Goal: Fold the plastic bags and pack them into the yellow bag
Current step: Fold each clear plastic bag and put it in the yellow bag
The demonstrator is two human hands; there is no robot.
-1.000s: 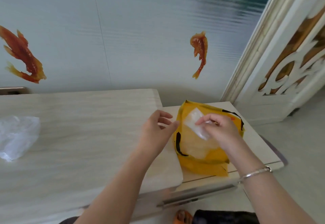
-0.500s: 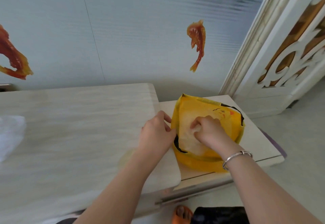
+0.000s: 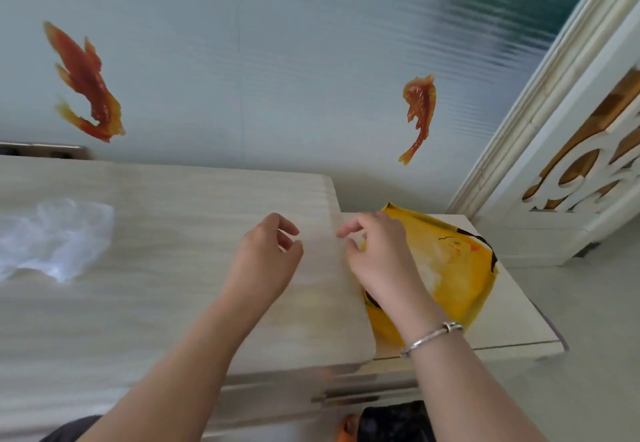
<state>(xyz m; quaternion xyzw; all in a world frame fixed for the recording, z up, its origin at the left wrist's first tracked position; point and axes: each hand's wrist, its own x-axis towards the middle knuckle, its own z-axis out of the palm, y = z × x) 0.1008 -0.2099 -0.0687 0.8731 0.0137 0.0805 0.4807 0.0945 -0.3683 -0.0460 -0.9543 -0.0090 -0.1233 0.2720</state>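
Yellow bag [image 3: 460,268]: lies on the lower side table [image 3: 512,323], against the right edge of the higher wood-grain tabletop [image 3: 173,285]. A cartoon face and black handle trim show on its upper side. Pale, translucent material shows at its mouth, probably folded bags already packed; the count cannot be read.

Right hand [image 3: 377,261]: positioned over the left rim of the yellow bag, at the junction of the two surfaces. Fingers are loosely curled with the forefinger extended toward the left. Whether the thumb touches or pinches the bag rim cannot be told; no bag is visibly held.

Left hand [image 3: 266,261]: hovers above the right part of the tabletop, near the right hand but apart from it. Fingers are relaxed, slightly curled, grasping nothing.

Loose plastic bag [image 3: 52,240]: clear, crumpled, unfolded, at the left edge of the tabletop, well apart from both hands. Judged to be the next item to fold.

Placement rationale: the yellow bag sits on the lower surface beside the work area, probably so folded pieces drop in without crossing the folding space.

Surface: pale wood-grain top with a rounded near-right corner; a drawer front shows below.

Room: pale panelled wall [image 3: 277,60] with two orange fish decals [image 3: 86,84]; white carved screen [image 3: 588,150] at right.
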